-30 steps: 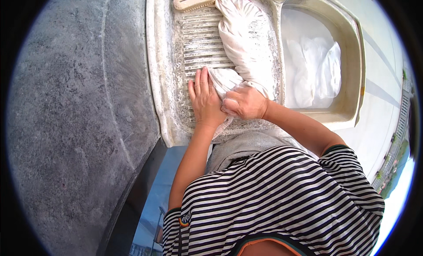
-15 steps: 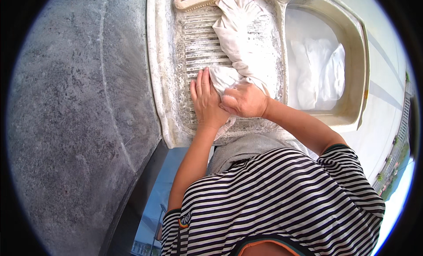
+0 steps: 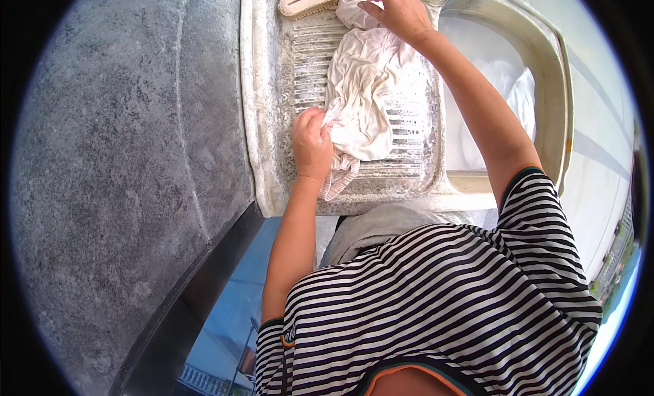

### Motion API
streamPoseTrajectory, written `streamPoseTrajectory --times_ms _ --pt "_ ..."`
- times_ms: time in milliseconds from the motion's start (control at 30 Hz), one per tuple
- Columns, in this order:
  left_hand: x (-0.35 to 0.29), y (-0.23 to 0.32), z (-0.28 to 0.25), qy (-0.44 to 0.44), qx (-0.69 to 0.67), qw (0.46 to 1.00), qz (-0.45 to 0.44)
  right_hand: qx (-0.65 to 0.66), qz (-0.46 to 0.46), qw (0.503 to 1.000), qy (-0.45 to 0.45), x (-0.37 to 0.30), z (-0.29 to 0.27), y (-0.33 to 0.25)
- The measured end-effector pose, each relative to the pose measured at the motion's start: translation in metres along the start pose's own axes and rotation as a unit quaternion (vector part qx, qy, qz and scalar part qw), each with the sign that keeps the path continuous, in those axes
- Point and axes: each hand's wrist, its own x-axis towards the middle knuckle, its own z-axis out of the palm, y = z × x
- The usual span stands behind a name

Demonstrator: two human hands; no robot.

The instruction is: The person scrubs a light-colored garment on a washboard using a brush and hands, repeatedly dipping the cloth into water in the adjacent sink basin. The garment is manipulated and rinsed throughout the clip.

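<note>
A wet, whitish garment [image 3: 361, 93] lies crumpled but spread out on the ribbed washboard [image 3: 310, 69] of the sink. My left hand [image 3: 313, 143] is closed on the garment's left edge, close to its gathered, ribbed near end. Over the garment's bunched far end is my right hand [image 3: 398, 14], its visible fingers bent and apart; the top of the picture cuts off part of that hand. Left of it, a pale scrubbing brush [image 3: 308, 2] rests at the far left of the washboard.
To the right, a basin [image 3: 545, 134] of cloudy water holds white cloth [image 3: 521, 100], partly behind my right forearm. A grey stone-like wall [image 3: 116, 144] runs along the left side. The sink's near rim is close to my body.
The twisted garment now lies loosened and flatter. My right hand has left my left hand and moved to the far end. My left hand, formerly flat, has closed on the edge.
</note>
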Motion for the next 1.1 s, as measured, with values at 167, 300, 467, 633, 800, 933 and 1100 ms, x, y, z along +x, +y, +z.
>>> streamPoseTrajectory --times_ms 167,300,467,633,800,933,1100 --pt "0.013 0.013 -0.028 0.005 -0.039 0.998 -0.047 0.087 -0.098 0.989 -0.067 -0.077 -0.057 -0.071" --pt "0.018 0.062 -0.065 0.079 -0.039 0.995 0.037 0.112 0.019 0.991 -0.078 -0.124 -0.017 -0.057" --pt "0.016 0.059 -0.094 0.147 -0.156 0.969 -0.120 0.311 0.064 0.943 0.096 -0.105 -0.092 -0.066" --pt "0.024 0.095 -0.070 0.170 0.041 0.975 0.139 0.495 0.173 0.851 0.030 -0.103 -0.128 -0.106" --pt "0.021 0.109 -0.058 0.012 -0.041 0.995 0.091 0.410 0.112 0.899 0.110 -0.106 -0.153 -0.154" --pt "0.015 0.075 -0.061 0.022 -0.141 0.989 0.037 0.446 0.191 0.867 0.115 -0.120 -0.158 -0.113" --pt "0.017 0.070 -0.079 0.031 -0.317 0.947 0.037 0.343 0.186 0.919 0.055 -0.130 -0.133 -0.064"
